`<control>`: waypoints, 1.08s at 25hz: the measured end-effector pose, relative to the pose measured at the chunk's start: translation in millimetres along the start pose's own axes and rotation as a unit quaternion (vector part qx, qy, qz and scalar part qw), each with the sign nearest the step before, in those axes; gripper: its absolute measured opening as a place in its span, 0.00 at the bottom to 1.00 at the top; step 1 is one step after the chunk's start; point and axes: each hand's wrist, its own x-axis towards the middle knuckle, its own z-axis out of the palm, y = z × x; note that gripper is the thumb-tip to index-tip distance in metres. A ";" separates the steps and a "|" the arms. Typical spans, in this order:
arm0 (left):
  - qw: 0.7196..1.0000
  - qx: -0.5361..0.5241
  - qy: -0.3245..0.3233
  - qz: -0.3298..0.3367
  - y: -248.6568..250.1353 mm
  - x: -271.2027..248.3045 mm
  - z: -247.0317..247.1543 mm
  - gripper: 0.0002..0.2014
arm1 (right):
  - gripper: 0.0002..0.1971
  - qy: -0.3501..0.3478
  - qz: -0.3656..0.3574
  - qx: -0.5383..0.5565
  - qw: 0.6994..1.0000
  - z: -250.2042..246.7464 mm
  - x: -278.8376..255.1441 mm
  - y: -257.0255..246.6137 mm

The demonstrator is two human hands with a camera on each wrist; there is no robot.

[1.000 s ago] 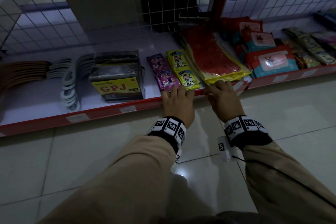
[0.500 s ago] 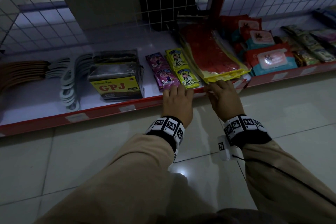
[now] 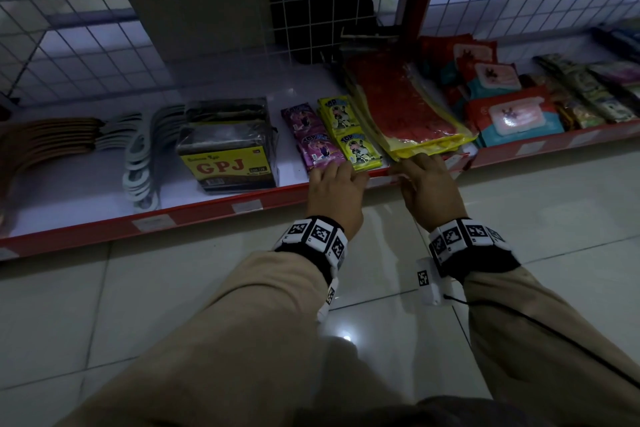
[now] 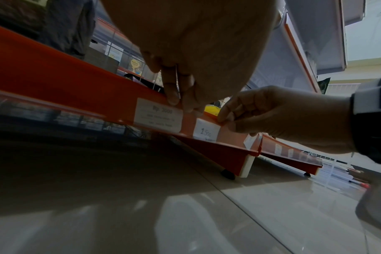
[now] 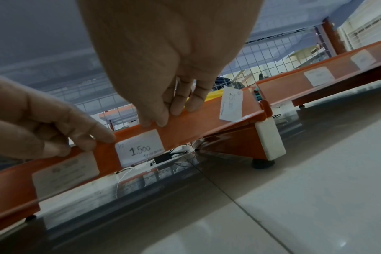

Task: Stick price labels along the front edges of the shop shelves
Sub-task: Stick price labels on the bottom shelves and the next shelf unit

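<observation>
Head view: left hand (image 3: 334, 192) and right hand (image 3: 429, 189), fingertips flat on shelf edge (image 3: 207, 210) below sachets (image 3: 332, 133)

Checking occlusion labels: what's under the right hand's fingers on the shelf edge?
The right hand rests its fingers on the top of the red shelf edge, just above the 1.500 label. Whatever lies directly beneath the fingertips is covered.
</observation>
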 end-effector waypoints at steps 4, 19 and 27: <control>1.000 0.000 -0.029 0.005 -1.1 1.3 -6.6 0.25 | 0.15 -0.026 0.002 -0.040 0.999 0.1 -1.3 -2.0; 0.998 -0.008 0.044 0.050 -39.7 -22.1 -73.1 0.18 | 0.13 0.099 -0.073 -0.006 0.992 -34.6 24.7 -56.5; 0.943 -0.005 0.321 0.081 -51.8 -3.0 -187.6 0.12 | 0.09 0.331 -0.164 0.042 0.928 -117.9 91.9 -125.6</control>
